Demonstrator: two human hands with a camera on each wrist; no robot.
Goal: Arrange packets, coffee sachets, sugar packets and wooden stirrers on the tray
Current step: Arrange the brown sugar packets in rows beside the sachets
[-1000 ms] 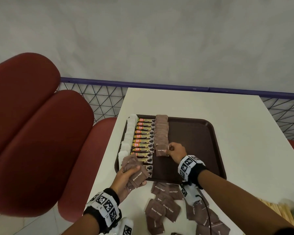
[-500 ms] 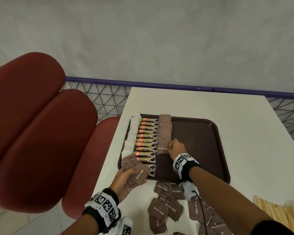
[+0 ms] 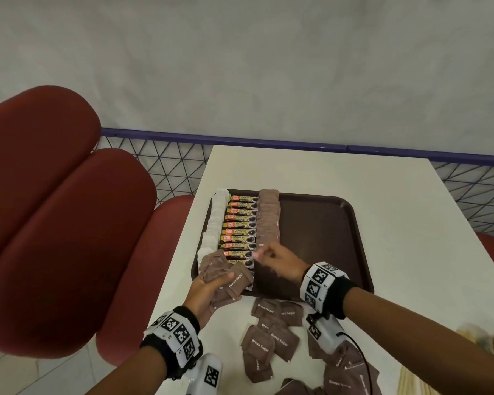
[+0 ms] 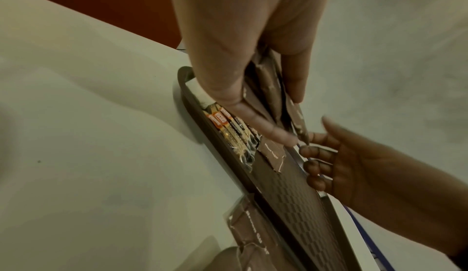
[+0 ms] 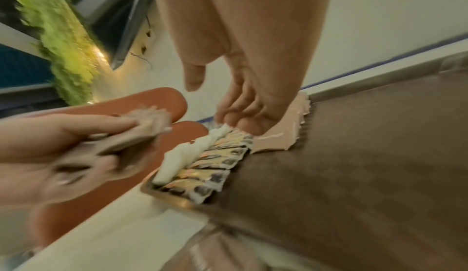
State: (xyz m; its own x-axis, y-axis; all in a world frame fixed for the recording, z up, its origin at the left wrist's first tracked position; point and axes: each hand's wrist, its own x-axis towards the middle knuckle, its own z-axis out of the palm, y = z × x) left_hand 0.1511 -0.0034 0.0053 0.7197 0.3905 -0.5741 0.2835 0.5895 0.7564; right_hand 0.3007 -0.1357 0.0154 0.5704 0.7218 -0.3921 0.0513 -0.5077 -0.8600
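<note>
Two hands are working over the near left corner of the tray (image 3: 325, 223). Left hand (image 3: 204, 292) is reaching forward, palm up, its grip holding a fanned bunch of brown sugar packets (image 3: 228, 277), thumb pressing on top. Right hand (image 3: 280, 263) is hovering just above the tray floor, fingers loosely curled, grip narrow and holding nothing.

Tray: dark brown plastic, rounded corners, raised rim; the left wrist view is showing a woven grid texture on its floor. Three rows are lying along its left side: white packets (image 3: 216, 223), glossy coffee sachets (image 3: 238, 229), matte brown sugar packets (image 3: 268, 218).

Loose brown packets (image 3: 268, 337) are lying scattered on the white tabletop (image 3: 325, 172). Wooden stirrers (image 3: 417, 383), blurred, are showing at the right edge in the head view only.
</note>
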